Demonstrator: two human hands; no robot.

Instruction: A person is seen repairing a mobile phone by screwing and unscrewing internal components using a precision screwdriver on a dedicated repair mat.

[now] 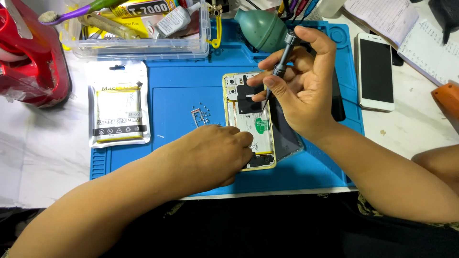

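Note:
An opened phone (248, 119) with a gold frame lies face down on the blue work mat (181, 100), its battery and black cover plate showing. My right hand (306, 91) holds a dark screwdriver (282, 59) upright, tip down on the phone's upper part. My left hand (215, 153) rests curled on the mat, its fingers pressed against the phone's lower left edge. Several tiny screws and a small metal tray (198, 116) lie on the mat just left of the phone.
A packaged battery (118, 111) lies left of the mat. A clear plastic box (138, 26) with glue tubes stands at the back. A green rubber blower (260, 28) sits behind the phone. A white phone (376, 71) and paper notes (401, 24) lie at right; a red object (28, 57) far left.

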